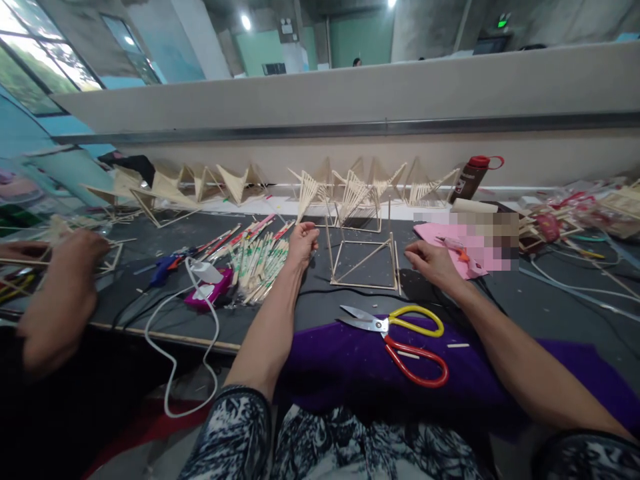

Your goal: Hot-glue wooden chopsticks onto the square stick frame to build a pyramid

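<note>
A small open frame of thin wooden sticks (pixel 365 287) stands on the dark table between my hands, with a diagonal stick and upright posts. My left hand (pixel 303 245) is just left of the frame, fingers curled and pressed together; what they hold, if anything, is hidden. To the right of the frame my right hand (pixel 431 261) has its fingers drawn together, and I cannot make out anything in them. Neither hand clearly touches the frame. Nearer me, scissors (pixel 381 325) with one yellow and one red handle lie part open on a purple cloth (pixel 330 360).
Finished stick models (pixel 357 193) line the back wall. Paper-wrapped chopsticks (pixel 260 263), a blue glue gun (pixel 167 268) and a magenta power strip (pixel 213 291) lie left. A co-worker's arm (pixel 65 293) is further left. Right are pink paper (pixel 425 231), a bottle (pixel 467 180) and cables.
</note>
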`<state>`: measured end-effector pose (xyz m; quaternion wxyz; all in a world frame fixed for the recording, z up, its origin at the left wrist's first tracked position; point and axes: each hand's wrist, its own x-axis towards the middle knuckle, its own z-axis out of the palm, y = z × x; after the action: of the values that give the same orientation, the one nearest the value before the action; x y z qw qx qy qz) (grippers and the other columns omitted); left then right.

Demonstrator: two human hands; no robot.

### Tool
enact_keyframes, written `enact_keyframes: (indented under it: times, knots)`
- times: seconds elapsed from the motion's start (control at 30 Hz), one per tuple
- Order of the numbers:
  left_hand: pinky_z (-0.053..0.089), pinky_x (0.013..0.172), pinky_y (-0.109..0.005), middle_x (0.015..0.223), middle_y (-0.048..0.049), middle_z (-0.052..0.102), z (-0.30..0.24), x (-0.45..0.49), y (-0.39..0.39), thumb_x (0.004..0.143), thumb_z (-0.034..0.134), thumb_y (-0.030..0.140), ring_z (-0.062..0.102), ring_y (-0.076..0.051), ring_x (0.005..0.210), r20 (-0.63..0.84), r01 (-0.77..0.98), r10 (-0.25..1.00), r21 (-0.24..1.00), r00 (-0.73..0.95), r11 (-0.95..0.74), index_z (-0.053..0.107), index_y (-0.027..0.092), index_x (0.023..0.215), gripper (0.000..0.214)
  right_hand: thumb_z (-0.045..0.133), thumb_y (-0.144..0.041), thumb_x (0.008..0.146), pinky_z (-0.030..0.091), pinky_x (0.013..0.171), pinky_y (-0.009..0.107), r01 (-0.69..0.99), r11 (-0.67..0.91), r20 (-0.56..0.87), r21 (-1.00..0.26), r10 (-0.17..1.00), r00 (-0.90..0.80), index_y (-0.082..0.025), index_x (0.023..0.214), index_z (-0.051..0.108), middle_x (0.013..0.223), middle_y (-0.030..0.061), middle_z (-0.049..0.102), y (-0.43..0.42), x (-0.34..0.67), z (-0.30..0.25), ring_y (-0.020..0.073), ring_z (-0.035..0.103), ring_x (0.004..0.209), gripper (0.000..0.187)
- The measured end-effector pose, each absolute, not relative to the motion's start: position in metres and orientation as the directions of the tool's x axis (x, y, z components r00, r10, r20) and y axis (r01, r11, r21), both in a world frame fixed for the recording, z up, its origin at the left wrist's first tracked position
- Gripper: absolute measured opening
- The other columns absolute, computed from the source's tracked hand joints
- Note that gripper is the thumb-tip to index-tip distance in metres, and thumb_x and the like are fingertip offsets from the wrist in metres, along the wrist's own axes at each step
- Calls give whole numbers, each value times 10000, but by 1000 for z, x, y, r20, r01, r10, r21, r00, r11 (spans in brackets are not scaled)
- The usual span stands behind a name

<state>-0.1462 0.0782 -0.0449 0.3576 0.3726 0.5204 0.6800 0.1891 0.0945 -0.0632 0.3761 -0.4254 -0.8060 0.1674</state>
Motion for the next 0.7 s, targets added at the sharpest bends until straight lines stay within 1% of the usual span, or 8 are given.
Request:
enact_keyframes:
  times: [0.13, 0.27, 0.37, 0.53, 0.6, 0.7]
  knots:
    - [313, 386, -160, 562, 98, 461, -44, -146, 77, 594, 636, 130, 376, -38, 416, 133, -103, 880, 974, -456, -201, 531, 176, 836, 268, 547, -343, 855, 439, 562, 274, 582, 567, 445, -583, 822, -356, -184, 863, 672, 707, 37, 691, 93, 191, -63, 172, 623, 614, 203]
    - [269, 364, -172, 524, 92, 429, -41, -143, 75, 597, 618, 119, 329, -40, 398, 123, -128, 893, 972, -434, -196, 560, 166, 790, 206, 548, -359, 859, 446, 569, 277, 593, 548, 423, -590, 835, -352, -181, 878, 669, 690, 35, 685, 94, 194, -63, 173, 633, 613, 215]
    - [244, 355, -178, 519, 87, 419, -37, -139, 72, 598, 604, 111, 304, -38, 388, 145, -144, 907, 966, -396, -217, 578, 159, 782, 192, 558, -376, 852, 454, 578, 286, 598, 529, 407, -602, 848, -340, -180, 879, 665, 676, 29, 671, 95, 196, -64, 173, 633, 601, 226]
    - [191, 330, -188, 505, 84, 397, -33, -132, 63, 643, 611, 160, 269, -42, 370, 172, -130, 922, 965, -346, -229, 612, 155, 811, 168, 561, -407, 845, 459, 566, 289, 565, 505, 375, -652, 863, -339, -175, 887, 664, 667, 25, 654, 94, 196, -64, 172, 620, 588, 257]
    - [191, 324, -190, 515, 77, 412, -32, -130, 61, 670, 615, 190, 269, -44, 369, 183, -107, 925, 967, -332, -230, 630, 158, 836, 170, 566, -406, 841, 456, 565, 292, 567, 498, 364, -656, 867, -340, -172, 889, 664, 666, 26, 653, 93, 196, -64, 173, 620, 586, 258]
    - [232, 334, -183, 526, 76, 406, -32, -128, 61, 677, 627, 198, 285, -42, 375, 199, -89, 930, 968, -308, -236, 647, 165, 864, 191, 571, -392, 838, 461, 580, 296, 583, 489, 359, -649, 872, -332, -169, 891, 667, 674, 27, 659, 94, 196, -61, 173, 630, 586, 248]
